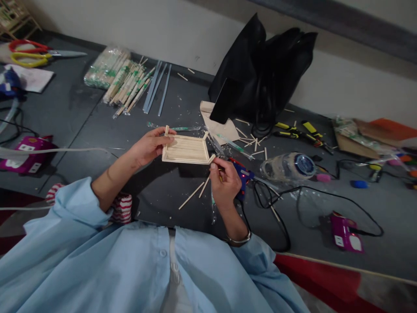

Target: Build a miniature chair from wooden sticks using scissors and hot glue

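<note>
A small tray-like panel of pale wooden sticks (187, 148), with short sticks standing up at its corners, is held above the dark table. My left hand (152, 145) grips its left end, thumb over the top. With closed fingers, my right hand (225, 182) pinches a short stick piece (211, 159) at the panel's near right corner; whether that piece is fixed there I cannot tell. Just beyond my right hand lies a blue glue gun (241, 176), partly hidden by it. Loose sticks (191, 195) lie on the table below the panel.
Wrapped chopsticks (130, 84) and grey-blue strips (156, 89) lie at the back left, near scissors (42, 53). A black bag (260, 74) leans on the wall. To the right are a plastic bottle (288, 166), cutters (302, 134), black cables and a purple power box (347, 232).
</note>
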Available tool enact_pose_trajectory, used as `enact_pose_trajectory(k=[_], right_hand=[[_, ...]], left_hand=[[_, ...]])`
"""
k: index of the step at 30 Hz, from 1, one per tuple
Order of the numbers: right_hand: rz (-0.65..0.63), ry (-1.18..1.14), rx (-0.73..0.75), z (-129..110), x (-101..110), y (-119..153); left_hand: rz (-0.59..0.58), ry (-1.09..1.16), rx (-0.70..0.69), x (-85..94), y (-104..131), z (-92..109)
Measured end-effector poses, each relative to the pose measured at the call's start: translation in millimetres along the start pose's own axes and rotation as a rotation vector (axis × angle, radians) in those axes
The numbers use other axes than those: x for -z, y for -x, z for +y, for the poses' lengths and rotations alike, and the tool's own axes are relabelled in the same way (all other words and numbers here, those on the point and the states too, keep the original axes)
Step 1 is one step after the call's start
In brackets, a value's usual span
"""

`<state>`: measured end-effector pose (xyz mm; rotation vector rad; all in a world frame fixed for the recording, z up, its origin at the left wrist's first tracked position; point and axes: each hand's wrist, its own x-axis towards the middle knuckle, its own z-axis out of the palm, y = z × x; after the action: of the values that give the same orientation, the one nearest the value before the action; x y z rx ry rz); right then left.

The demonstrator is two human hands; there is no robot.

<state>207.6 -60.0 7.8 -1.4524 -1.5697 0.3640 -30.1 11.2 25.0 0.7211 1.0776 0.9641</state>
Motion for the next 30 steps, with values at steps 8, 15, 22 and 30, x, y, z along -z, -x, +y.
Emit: enact_pose_trajectory(k=[8, 15, 22, 30], right_hand=[[0.027, 0.066, 0.006, -3, 1, -3], [0.047, 0.129, 0.034, 3, 1, -6], [0.088, 0.159, 0.057, 7, -1, -7], [0.117, 0.204, 0.043, 10, 1, -11]], left_hand=[[-0.048, -0.035, -0.09, -1.8, 5, 1], [-0.075, -0.044, -0.245, -9.2, 14, 3], [-0.163, -0.049, -0.359, -12.1, 16, 1], [-0.168, -0.106, -0.419, -14.5, 18, -3]])
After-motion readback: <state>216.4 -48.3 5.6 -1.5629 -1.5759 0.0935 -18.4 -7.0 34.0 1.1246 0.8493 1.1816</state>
